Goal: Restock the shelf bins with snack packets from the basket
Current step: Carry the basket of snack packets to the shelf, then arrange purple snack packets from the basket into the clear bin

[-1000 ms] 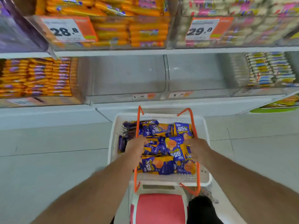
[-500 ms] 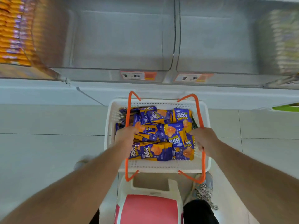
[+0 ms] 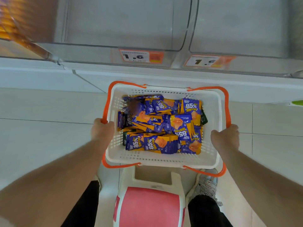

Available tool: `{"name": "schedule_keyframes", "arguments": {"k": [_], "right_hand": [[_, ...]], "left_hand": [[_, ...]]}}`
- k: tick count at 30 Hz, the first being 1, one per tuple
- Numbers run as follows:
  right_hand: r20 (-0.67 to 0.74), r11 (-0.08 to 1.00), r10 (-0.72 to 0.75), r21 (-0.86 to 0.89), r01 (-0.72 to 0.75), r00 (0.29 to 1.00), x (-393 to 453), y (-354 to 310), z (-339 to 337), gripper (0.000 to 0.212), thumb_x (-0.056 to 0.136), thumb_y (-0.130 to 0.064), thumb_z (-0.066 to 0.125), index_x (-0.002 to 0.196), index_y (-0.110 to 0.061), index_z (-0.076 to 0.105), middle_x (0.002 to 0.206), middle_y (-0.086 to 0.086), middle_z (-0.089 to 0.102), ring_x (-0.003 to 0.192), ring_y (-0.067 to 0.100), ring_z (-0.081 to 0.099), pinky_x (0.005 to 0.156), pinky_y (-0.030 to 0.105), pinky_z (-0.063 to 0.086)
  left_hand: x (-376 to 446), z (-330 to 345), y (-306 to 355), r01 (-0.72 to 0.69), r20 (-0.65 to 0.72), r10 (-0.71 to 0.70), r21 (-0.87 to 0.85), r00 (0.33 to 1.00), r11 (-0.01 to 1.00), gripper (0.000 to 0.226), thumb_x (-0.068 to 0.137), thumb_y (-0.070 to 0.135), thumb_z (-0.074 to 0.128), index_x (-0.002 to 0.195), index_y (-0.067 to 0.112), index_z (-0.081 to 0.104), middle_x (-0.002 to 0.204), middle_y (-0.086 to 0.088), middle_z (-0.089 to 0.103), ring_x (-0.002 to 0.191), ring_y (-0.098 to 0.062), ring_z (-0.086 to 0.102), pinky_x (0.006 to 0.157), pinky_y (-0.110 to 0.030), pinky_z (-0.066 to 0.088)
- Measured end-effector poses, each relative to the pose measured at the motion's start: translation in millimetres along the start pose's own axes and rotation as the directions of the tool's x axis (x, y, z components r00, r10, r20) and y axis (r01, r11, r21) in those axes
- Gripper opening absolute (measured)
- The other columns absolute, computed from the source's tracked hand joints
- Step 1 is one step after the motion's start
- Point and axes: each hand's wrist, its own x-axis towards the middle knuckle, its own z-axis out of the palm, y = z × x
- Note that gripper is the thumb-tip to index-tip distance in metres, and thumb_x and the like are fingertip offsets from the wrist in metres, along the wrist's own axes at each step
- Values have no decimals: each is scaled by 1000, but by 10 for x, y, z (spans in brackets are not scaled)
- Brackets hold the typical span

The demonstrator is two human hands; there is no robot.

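Early in the restock, by the look of it: white perforated plastic basket (image 3: 211, 112) with orange loop handles, heaped with purple-and-orange foil snack packets (image 3: 161, 126), parked on the pale tiled floor (image 3: 41, 128) just in front of the lowest shelf. Left hand (image 3: 102, 131) curled round the left orange handle (image 3: 105, 112), which lies folded out over the rim; right hand (image 3: 225, 138) gripping the right orange handle (image 3: 228, 108) likewise. No packet lifted yet. Directly beyond the basket, two clear plastic shelf bins: left bin (image 3: 118, 23) and right bin (image 3: 237, 25), each looking bare inside and fronted by an orange-and-white price tag (image 3: 141, 56) reading 1.6. Next move, as a guess: letting go of the handles, scooping up a handful of packets, reaching over the bin's front lip. Raised clear front wall of each bin the main hindrance, demanding a lift up and over. Blurred orange stock (image 3: 9, 28) at far left in a neighbouring bin. White stool with pink seat (image 3: 149, 208) close behind the basket, between dark trouser legs, with a patterned shoe (image 3: 207, 185) beside the basket's near corner.
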Motion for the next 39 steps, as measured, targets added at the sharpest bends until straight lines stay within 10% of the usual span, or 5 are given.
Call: {"name": "schedule_keyframes", "arguments": {"k": [6, 9, 18, 24, 39], "right_hand": [[166, 967, 135, -237, -94, 977, 366, 30, 210, 105, 78, -28, 74, 149, 0, 1, 151, 22, 27, 138, 41, 31, 111, 50, 34], [197, 927, -126, -324, 186, 972, 142, -137, 415, 111, 79, -25, 72, 153, -3, -8, 162, 18, 6, 148, 36, 12, 121, 47, 18], [601, 481, -644, -163, 862, 473, -1342, -446, 1478, 98, 90, -23, 63, 155, -27, -10, 164, 7, -11, 151, 26, -5, 121, 41, -1], [632, 617, -497, -224, 755, 594, -1287, -424, 1707, 95, 91, -27, 62, 156, -28, -8, 164, 9, -10, 151, 29, -1, 122, 47, 6], [441, 576, -568, -390, 719, 695, 57, -1008, 1383, 85, 87, -35, 64, 155, -19, 15, 162, 9, 15, 147, 31, 22, 120, 47, 22]], "left_hand": [[59, 119, -139, -25, -24, 25, 6, 999, 1000, 28, 87, 18, 53, 113, 20, 43, 99, -10, 60, 83, -30, 60, 65, -37, 49], [47, 157, -157, -32, -56, 30, -30, 998, 999, 29, 88, 18, 53, 114, 21, 43, 101, -8, 60, 83, -27, 60, 64, -36, 49], [215, 270, -402, -172, -148, 236, 353, 960, 920, 85, 84, 22, 53, 153, 13, 4, 158, -10, -1, 147, -32, 4, 120, -47, 8], [371, 311, -492, -353, 317, 203, 546, 927, 760, 96, 91, 27, 55, 153, 12, -17, 161, -4, -20, 149, -33, 10, 115, -50, 26], [691, 463, 600, -562, 205, 590, 640, 781, 523, 85, 87, 27, 54, 153, 20, 0, 162, -5, -9, 149, -27, -12, 121, -49, 3]]}}
